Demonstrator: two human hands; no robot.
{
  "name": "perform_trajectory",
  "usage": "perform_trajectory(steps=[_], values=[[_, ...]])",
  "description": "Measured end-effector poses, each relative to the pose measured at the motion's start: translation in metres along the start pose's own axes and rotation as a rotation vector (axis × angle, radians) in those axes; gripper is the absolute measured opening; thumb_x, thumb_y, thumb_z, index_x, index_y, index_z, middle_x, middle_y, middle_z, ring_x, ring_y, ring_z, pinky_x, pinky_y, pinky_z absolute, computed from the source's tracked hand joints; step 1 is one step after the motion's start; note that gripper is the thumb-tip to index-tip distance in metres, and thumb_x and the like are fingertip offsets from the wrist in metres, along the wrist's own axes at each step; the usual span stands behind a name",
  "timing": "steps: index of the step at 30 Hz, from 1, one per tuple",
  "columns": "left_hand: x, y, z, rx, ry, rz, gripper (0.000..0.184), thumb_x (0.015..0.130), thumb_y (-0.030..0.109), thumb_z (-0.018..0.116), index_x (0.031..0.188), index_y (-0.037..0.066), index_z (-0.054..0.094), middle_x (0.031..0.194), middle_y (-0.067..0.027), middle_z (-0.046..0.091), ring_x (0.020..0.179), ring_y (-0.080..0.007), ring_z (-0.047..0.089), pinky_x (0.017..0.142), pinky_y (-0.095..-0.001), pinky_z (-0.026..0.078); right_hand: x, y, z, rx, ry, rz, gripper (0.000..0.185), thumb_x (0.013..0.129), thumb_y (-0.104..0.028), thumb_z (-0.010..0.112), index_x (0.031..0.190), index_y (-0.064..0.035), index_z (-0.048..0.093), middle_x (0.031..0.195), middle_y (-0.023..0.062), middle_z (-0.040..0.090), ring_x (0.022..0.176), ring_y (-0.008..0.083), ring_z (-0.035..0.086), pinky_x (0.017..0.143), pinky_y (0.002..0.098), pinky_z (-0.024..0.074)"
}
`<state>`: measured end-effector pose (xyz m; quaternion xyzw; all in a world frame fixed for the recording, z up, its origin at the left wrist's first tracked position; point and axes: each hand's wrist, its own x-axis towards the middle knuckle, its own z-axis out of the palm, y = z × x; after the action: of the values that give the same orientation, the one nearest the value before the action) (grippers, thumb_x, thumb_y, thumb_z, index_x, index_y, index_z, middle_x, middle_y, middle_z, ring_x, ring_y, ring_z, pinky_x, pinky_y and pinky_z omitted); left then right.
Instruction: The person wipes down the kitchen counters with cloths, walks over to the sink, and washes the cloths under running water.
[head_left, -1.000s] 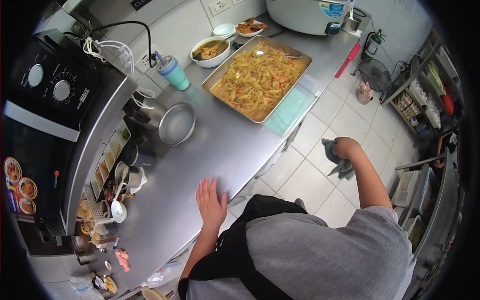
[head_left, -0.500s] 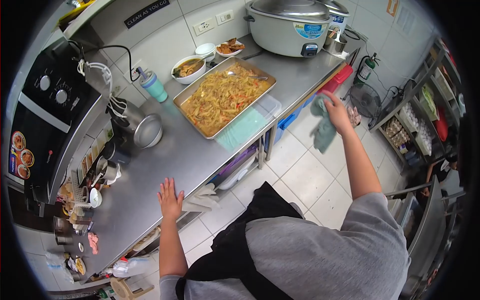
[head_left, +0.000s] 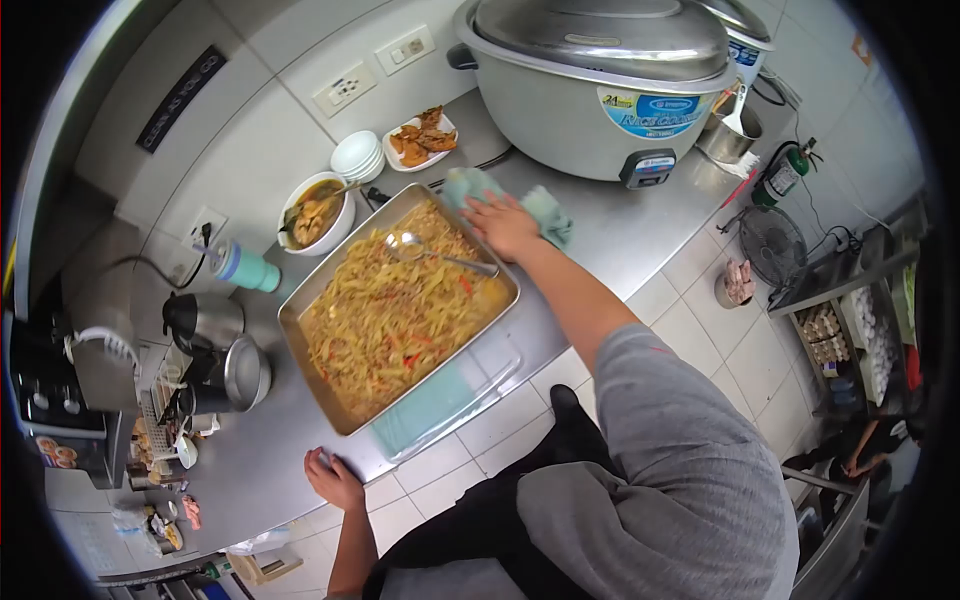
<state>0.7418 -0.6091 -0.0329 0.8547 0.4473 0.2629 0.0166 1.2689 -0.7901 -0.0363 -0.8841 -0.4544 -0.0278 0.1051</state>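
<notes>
My right hand presses a green cloth onto the steel counter, just behind the right end of a metal tray. The cloth bunches out on both sides of the fingers. Shredded noodle-like food with orange and red bits fills the tray, and a metal spoon lies on it. Resting at the counter's front edge, my left hand holds nothing; its fingers are loosely bent. A pale green translucent lid or sheet sits between the tray and the front edge.
Behind the cloth stands a large rice cooker. A soup bowl, stacked white bowls, a plate of fried pieces and a tumbler line the wall. Another person is at far right.
My right hand has brought the cloth from over the floor onto the counter behind the tray. My left hand has gone from lying flat to loosely bent at the edge. The view has shifted.
</notes>
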Motion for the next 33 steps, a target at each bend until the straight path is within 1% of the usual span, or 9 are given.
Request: perform_trajectory(steps=[4,7,9,15,19,21,25,27,33], values=[[0.003,0.005,0.008,0.021,-0.063,-0.04,0.028,0.087,0.015,0.049,0.112,0.003,0.051,0.123,-0.0187,0.049,0.116,-0.0376,0.045,0.098,-0.0448,0.035,0.053,0.029,-0.006,0.068,-0.071,-0.195,0.045,0.096,-0.034,0.038,0.14,-0.0252,0.04,0.152,-0.0037,0.028,0.14,0.0224,0.025,0.113,0.0446,0.0203],[0.006,0.007,0.01,0.039,-0.085,-0.056,0.028,0.089,0.016,0.047,0.113,0.003,0.051,0.124,-0.0179,0.048,0.117,-0.0368,0.045,0.099,-0.0445,0.034,0.067,0.053,-0.007,0.135,-0.05,-0.093,0.046,0.094,-0.033,0.041,0.138,-0.0197,0.043,0.151,-0.0008,0.03,0.139,0.0236,0.026,0.113,0.0433,0.0212],[0.005,0.004,0.009,0.056,-0.1,-0.062,0.028,0.089,0.016,0.047,0.114,0.003,0.05,0.124,-0.0176,0.048,0.118,-0.0365,0.045,0.1,-0.0444,0.034,0.064,0.075,-0.008,0.125,0.065,0.198,0.048,0.093,-0.031,0.042,0.137,-0.012,0.044,0.149,0.0043,0.032,0.138,0.0249,0.028,0.113,0.0426,0.0229],[0.006,0.007,0.009,0.058,-0.115,-0.067,0.03,0.091,0.018,0.044,0.117,0.003,0.05,0.127,-0.0178,0.047,0.12,-0.0361,0.044,0.101,-0.0444,0.034,0.068,0.066,0.002,0.062,0.133,0.334,0.05,0.091,-0.031,0.044,0.134,-0.005,0.045,0.147,0.0105,0.034,0.133,0.0299,0.034,0.111,0.0441,0.0257],[0.005,-0.001,0.01,0.044,-0.127,-0.05,0.035,0.094,0.026,0.042,0.119,0.003,0.049,0.127,-0.0179,0.047,0.119,-0.0365,0.044,0.101,-0.0444,0.033,-0.012,0.057,-0.023,0.122,0.101,-0.042,0.047,0.088,-0.03,0.049,0.131,-0.0117,0.05,0.146,0.0106,0.036,0.135,0.0295,0.032,0.11,0.0462,0.0268],[0.005,-0.004,0.011,0.041,-0.128,-0.027,0.036,0.094,0.027,0.042,0.12,0.003,0.048,0.127,-0.0181,0.047,0.119,-0.0366,0.044,0.101,-0.0443,0.034,-0.073,0.072,-0.033,0.198,0.17,-0.057,0.048,0.084,-0.028,0.054,0.13,-0.0145,0.051,0.144,0.0116,0.039,0.134,0.0285,0.035,0.109,0.0474,0.0284],[0.004,-0.004,0.013,0.057,-0.124,-0.052,0.041,0.096,0.032,0.041,0.124,0.002,0.047,0.128,-0.0185,0.047,0.118,-0.0367,0.045,0.1,-0.0439,0.034,-0.174,0.176,-0.069,0.249,0.114,0.252,0.053,0.078,-0.02,0.056,0.13,-0.0139,0.05,0.141,0.0109,0.042,0.131,0.0316,0.04,0.108,0.0503,0.0287],[0.006,-0.006,0.015,0.084,-0.115,-0.019,0.044,0.096,0.035,0.039,0.126,0.002,0.046,0.128,-0.0188,0.046,0.118,-0.037,0.045,0.1,-0.0436,0.034,-0.202,0.226,-0.085,-0.012,0.167,0.481,0.052,0.08,-0.019,0.053,0.131,-0.0131,0.049,0.14,0.012,0.043,0.131,0.0335,0.038,0.108,0.0511,0.0282],[0.005,-0.011,0.015,0.112,-0.138,0.008,0.048,0.096,0.038,0.038,0.128,0.001,0.043,0.129,-0.0188,0.045,0.118,-0.037,0.045,0.099,-0.0431,0.035,-0.196,0.352,-0.068,-0.213,0.468,0.799,0.042,0.083,-0.019,0.051,0.124,-0.0084,0.054,0.135,0.0173,0.048,0.128,0.0345,0.041,0.106,0.0472,0.0317]])
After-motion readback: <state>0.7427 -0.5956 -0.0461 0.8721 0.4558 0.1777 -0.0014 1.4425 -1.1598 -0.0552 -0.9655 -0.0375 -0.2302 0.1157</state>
